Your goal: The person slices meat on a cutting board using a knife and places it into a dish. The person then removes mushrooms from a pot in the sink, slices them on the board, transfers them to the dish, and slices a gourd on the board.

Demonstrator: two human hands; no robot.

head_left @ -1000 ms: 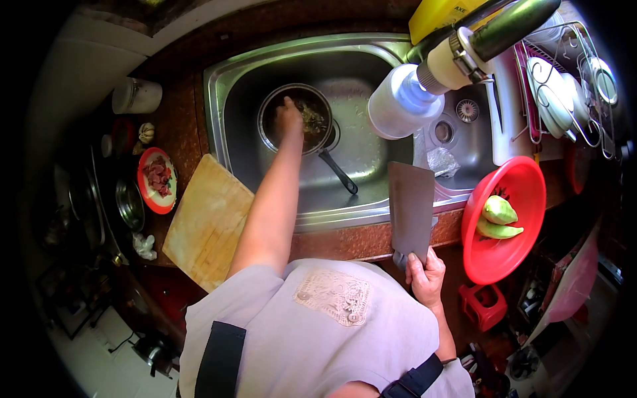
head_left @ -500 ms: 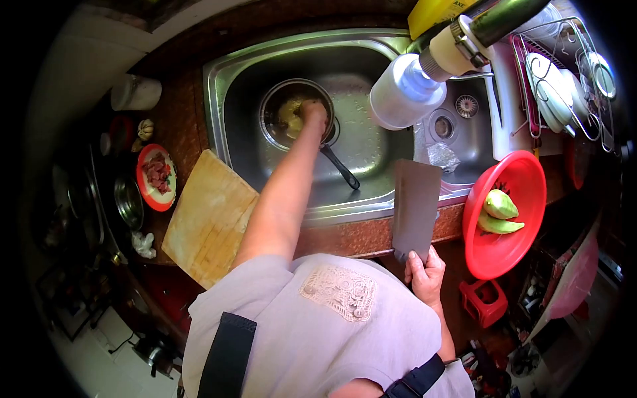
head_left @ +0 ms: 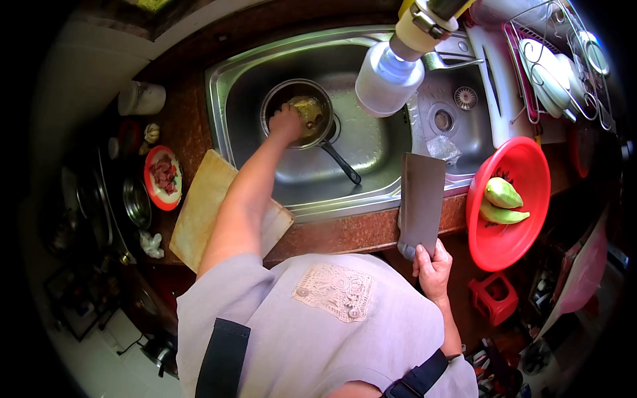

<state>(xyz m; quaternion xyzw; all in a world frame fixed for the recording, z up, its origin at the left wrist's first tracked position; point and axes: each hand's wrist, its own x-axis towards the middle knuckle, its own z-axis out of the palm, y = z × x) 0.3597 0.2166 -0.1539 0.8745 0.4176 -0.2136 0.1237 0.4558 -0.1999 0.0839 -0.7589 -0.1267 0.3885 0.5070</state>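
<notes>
My left hand is inside a dark-handled pot in the sink, near its left wall. Its fingers are curled together; what they hold, if anything, is hidden. Yellowish pieces in liquid show in the pot to the right of the hand. In my right hand I grip a cleaver, its broad blade pointing up over the sink's front edge.
A red basin with two pale green gourds stands at right. Left of the sink are a cutting board and a plate of cut meat. A faucet filter hangs over the sink; a dish rack stands behind.
My left hand has moved from the pot's right side to its left, uncovering the yellowish pieces. My right hand still holds the cleaver. The view has shifted slightly.
</notes>
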